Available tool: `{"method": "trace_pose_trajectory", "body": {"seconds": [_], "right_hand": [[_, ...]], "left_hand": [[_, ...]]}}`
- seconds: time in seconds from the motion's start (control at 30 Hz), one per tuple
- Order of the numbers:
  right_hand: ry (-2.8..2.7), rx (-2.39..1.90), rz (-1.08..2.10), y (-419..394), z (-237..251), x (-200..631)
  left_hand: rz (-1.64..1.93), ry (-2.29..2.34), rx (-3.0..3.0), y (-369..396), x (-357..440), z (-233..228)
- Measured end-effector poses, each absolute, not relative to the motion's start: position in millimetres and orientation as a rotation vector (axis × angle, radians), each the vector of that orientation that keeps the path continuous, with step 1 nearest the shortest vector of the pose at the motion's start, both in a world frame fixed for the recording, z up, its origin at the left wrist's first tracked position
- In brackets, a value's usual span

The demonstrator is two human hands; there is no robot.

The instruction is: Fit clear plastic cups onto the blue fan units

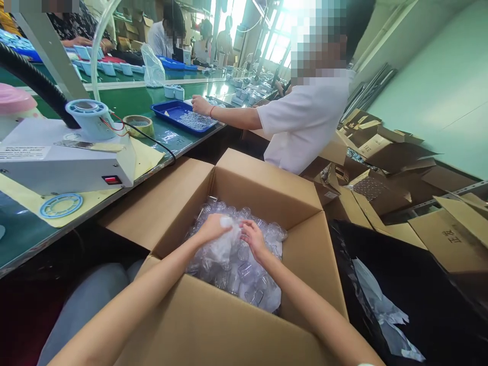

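I note the left hand (214, 227), the nearer, curled round crumpled translucent wrap (222, 248) that sags below it over clear plastic pieces (244, 272) inside the carton (267, 190), the right hand (252, 237) half-open just rightward (contact unclear, long axis indistinct).

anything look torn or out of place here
A pale plastic sheet at right looks torn: its edge is ragged. In the open carton, clear pieces lie jumbled at mixed angles, though that may be normal.
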State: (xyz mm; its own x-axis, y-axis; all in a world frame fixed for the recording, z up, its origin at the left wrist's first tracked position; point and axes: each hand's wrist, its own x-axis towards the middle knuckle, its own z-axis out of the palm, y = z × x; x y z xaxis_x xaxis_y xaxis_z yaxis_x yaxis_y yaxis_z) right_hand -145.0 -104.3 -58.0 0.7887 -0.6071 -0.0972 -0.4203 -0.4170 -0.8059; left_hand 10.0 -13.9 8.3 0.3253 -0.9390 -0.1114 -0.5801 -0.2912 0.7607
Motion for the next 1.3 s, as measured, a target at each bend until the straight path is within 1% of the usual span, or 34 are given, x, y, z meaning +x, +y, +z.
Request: {"method": "trace_pose_trajectory", "body": {"seconds": [0.1,0.23,0.4,0.83,1.0,1.17,1.3], "right_hand": [[0.839,-2.14,-0.058,-83.4,-88.0,-157.0],[0.801,-2.245,0.256,-44.3,-121.7,-186.8],[0.669,-2.317,0.383,-41.0,-141.1,-191.1],[0.712,-2.423,0.376,-52.8,-146.2,-166.8],[0.711,-2.433,0.341,-66.9,-142.5,-171.3],[0.661,-2.389,0.27,-85.3,-120.8,-179.6],[0.557,-2.366,0.192,-95.8,-89.1,-192.2]], "left_hand": [[-0.55,-1.117,2.114,-15.4,21.4,9.9],[-0.462,-1.035,2.156,-15.4,22.1,11.6],[-0.405,-1.086,2.153,-14.1,15.7,9.9],[-0.391,-1.166,2.133,-10.7,17.0,7.0],[-0.469,-1.232,2.103,-6.7,15.8,2.5],[-0.569,-1.336,2.107,0.4,13.6,0.4],[-0.829,-1.509,2.076,6.9,7.5,-1.9]]}}
